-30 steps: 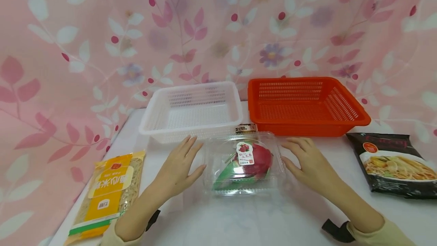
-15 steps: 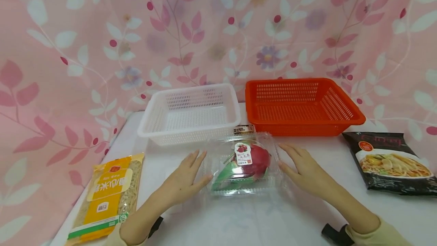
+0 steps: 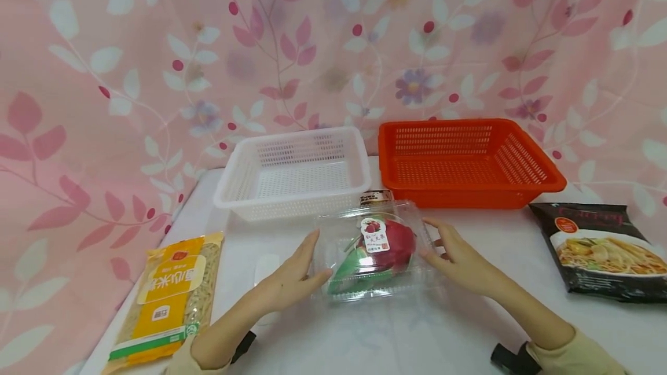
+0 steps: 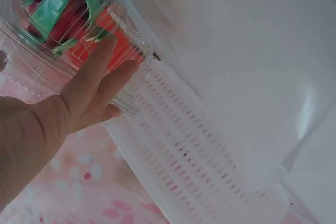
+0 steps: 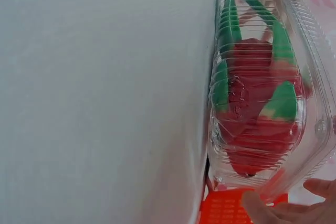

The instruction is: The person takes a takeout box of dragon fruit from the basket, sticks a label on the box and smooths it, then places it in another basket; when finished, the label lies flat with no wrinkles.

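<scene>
Both hands closed inward, left hand (image 3: 292, 276) and right hand (image 3: 458, 256) now pressing clear box (image 3: 372, 250); fingers straight

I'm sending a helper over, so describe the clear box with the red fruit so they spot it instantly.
On the white table, before the white plastic basket and orange plastic basket, lies a clear plastic clamshell box between two hands. Only it is see-through, showing red dragon fruit.

Centre front: clear clamshell box (image 3: 372, 250) on the table (image 3: 396, 334) — left hand (image 3: 292, 276) against its left side, right hand (image 3: 458, 256) against its right.
Behind: two baskets side by side — one (image 3: 292, 172) left, one (image 3: 469, 161) right.
Edges: noodle bag (image 3: 167, 300) far left, noodle packet (image 3: 599, 250) far right.
</scene>
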`<control>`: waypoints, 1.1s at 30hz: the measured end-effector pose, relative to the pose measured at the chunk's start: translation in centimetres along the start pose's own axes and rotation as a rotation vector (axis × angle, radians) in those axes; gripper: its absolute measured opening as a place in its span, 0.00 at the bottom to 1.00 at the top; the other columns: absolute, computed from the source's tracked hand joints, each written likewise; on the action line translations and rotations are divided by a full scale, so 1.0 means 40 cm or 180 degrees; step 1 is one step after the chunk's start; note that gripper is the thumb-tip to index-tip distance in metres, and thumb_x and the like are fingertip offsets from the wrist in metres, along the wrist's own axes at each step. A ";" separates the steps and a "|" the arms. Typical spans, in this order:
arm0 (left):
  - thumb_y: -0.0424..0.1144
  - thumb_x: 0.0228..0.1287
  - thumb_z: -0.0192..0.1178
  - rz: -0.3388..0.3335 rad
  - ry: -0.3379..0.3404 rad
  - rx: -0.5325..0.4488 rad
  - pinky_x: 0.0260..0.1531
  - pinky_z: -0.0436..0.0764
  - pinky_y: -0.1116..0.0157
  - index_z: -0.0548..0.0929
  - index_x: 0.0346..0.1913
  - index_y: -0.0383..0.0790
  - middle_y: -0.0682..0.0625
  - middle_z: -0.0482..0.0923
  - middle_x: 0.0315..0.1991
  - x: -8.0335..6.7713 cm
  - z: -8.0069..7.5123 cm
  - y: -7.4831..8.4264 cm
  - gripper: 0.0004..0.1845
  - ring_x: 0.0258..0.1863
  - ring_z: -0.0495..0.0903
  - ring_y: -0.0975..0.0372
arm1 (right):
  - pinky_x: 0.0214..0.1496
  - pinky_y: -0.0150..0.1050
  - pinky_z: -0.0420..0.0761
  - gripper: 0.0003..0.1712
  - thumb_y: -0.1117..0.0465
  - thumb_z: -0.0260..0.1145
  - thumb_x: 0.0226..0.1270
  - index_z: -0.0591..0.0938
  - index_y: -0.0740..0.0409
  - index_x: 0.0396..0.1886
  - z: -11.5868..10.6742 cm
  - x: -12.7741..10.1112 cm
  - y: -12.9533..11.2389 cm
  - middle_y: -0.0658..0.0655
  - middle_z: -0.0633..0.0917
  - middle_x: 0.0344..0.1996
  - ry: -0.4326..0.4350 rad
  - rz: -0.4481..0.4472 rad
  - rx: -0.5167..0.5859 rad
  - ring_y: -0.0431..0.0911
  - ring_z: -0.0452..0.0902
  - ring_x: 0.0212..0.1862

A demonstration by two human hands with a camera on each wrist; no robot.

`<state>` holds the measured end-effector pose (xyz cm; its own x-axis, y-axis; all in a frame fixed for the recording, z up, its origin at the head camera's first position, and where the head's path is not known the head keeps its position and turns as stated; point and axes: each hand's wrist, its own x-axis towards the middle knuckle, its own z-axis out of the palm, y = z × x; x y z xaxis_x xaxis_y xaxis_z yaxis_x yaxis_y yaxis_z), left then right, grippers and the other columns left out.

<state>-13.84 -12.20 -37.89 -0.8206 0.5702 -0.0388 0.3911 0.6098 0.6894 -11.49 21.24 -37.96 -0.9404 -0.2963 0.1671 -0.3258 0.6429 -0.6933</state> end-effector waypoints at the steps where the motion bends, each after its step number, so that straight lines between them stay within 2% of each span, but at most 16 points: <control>1: 0.52 0.66 0.50 -0.0019 -0.0045 -0.0154 0.60 0.58 0.48 0.33 0.71 0.36 0.39 0.32 0.71 0.002 0.000 -0.001 0.46 0.67 0.49 0.47 | 0.41 0.48 0.80 0.37 0.54 0.61 0.63 0.54 0.60 0.66 0.000 0.000 0.003 0.66 0.62 0.60 -0.0022 -0.0041 0.0044 0.59 0.72 0.50; 2: 0.51 0.66 0.51 -0.0037 -0.0091 -0.0301 0.57 0.65 0.48 0.32 0.71 0.37 0.39 0.31 0.71 0.003 0.000 -0.001 0.46 0.63 0.59 0.45 | 0.42 0.50 0.79 0.38 0.54 0.61 0.63 0.54 0.60 0.66 0.000 0.001 0.005 0.67 0.61 0.60 -0.0041 -0.0080 0.0079 0.61 0.71 0.51; 4: 0.51 0.65 0.52 -0.0078 -0.0177 -0.0541 0.55 0.67 0.47 0.31 0.71 0.39 0.39 0.28 0.71 0.007 0.001 -0.002 0.47 0.54 0.67 0.43 | 0.44 0.54 0.77 0.39 0.54 0.62 0.62 0.53 0.60 0.66 0.000 0.002 0.009 0.67 0.60 0.62 -0.0100 -0.0122 0.0164 0.63 0.71 0.52; 7: 0.53 0.64 0.53 -0.0168 -0.0269 -0.0745 0.54 0.65 0.44 0.28 0.71 0.43 0.39 0.23 0.70 0.010 0.005 -0.002 0.49 0.56 0.64 0.41 | 0.46 0.56 0.76 0.40 0.55 0.63 0.62 0.51 0.57 0.67 0.003 0.004 0.013 0.67 0.57 0.64 -0.0246 -0.0129 0.0355 0.67 0.69 0.53; 9: 0.55 0.64 0.52 -0.0207 -0.0261 -0.0693 0.59 0.53 0.41 0.29 0.71 0.44 0.39 0.19 0.69 0.012 0.009 -0.002 0.49 0.66 0.44 0.41 | 0.47 0.58 0.74 0.41 0.55 0.62 0.62 0.51 0.55 0.68 0.006 0.005 0.013 0.67 0.55 0.65 -0.0344 -0.0107 0.0424 0.68 0.67 0.54; 11: 0.56 0.63 0.52 -0.0248 -0.0224 -0.0622 0.58 0.51 0.39 0.29 0.71 0.46 0.40 0.18 0.69 0.013 0.012 0.001 0.49 0.68 0.34 0.43 | 0.48 0.59 0.73 0.42 0.55 0.62 0.62 0.50 0.54 0.69 0.008 0.006 0.010 0.66 0.54 0.66 -0.0389 -0.0124 0.0406 0.69 0.65 0.55; 12: 0.57 0.62 0.53 -0.0266 -0.0205 -0.0595 0.58 0.51 0.39 0.29 0.71 0.47 0.40 0.18 0.69 0.014 0.012 0.003 0.50 0.68 0.33 0.44 | 0.47 0.60 0.73 0.42 0.54 0.62 0.62 0.50 0.53 0.70 0.008 0.006 0.007 0.65 0.54 0.66 -0.0389 -0.0133 0.0354 0.69 0.65 0.55; 17: 0.61 0.55 0.58 -0.0359 -0.0073 -0.0502 0.54 0.55 0.36 0.32 0.72 0.50 0.40 0.20 0.70 0.019 0.016 0.022 0.54 0.67 0.38 0.41 | 0.51 0.65 0.67 0.45 0.51 0.60 0.63 0.46 0.58 0.71 0.014 0.010 -0.015 0.67 0.51 0.68 -0.0337 -0.0244 0.0128 0.68 0.57 0.61; 18: 0.62 0.53 0.59 -0.0383 -0.0043 -0.0481 0.54 0.55 0.35 0.33 0.72 0.51 0.39 0.20 0.70 0.021 0.017 0.026 0.55 0.67 0.37 0.40 | 0.51 0.66 0.66 0.46 0.50 0.60 0.63 0.45 0.59 0.72 0.016 0.011 -0.020 0.67 0.49 0.68 -0.0325 -0.0249 0.0090 0.68 0.55 0.63; 22: 0.63 0.49 0.62 -0.0456 0.0058 -0.0370 0.51 0.60 0.35 0.35 0.72 0.51 0.39 0.21 0.70 0.024 0.028 0.042 0.57 0.66 0.42 0.38 | 0.50 0.69 0.63 0.47 0.45 0.60 0.62 0.47 0.53 0.72 0.027 0.013 -0.039 0.69 0.45 0.69 -0.0262 -0.0136 -0.0060 0.69 0.48 0.65; 25: 0.63 0.49 0.62 -0.0463 0.0123 -0.0279 0.49 0.64 0.37 0.36 0.72 0.50 0.39 0.21 0.70 0.025 0.037 0.051 0.57 0.65 0.47 0.37 | 0.46 0.72 0.64 0.46 0.43 0.60 0.61 0.49 0.49 0.71 0.035 0.011 -0.050 0.74 0.45 0.67 -0.0226 -0.0006 -0.0178 0.73 0.48 0.64; 27: 0.63 0.49 0.62 -0.0468 0.0139 -0.0222 0.48 0.68 0.39 0.36 0.72 0.51 0.40 0.19 0.70 0.023 0.040 0.057 0.57 0.64 0.51 0.37 | 0.44 0.72 0.65 0.46 0.42 0.60 0.60 0.50 0.51 0.71 0.038 0.008 -0.057 0.76 0.45 0.66 -0.0188 0.0052 -0.0245 0.75 0.50 0.62; 33: 0.66 0.51 0.57 -0.0384 0.0197 0.0029 0.45 0.73 0.44 0.39 0.72 0.46 0.48 0.13 0.68 0.014 0.042 0.073 0.55 0.62 0.57 0.40 | 0.46 0.71 0.64 0.45 0.43 0.60 0.60 0.53 0.56 0.70 0.042 0.003 -0.072 0.77 0.45 0.65 -0.0090 0.0161 -0.0396 0.75 0.53 0.61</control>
<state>-12.45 -9.17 -37.12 -0.8860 0.4574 -0.0760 0.2915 0.6771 0.6757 -10.51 18.16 -37.12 -0.9533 -0.2800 0.1131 -0.2893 0.7396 -0.6077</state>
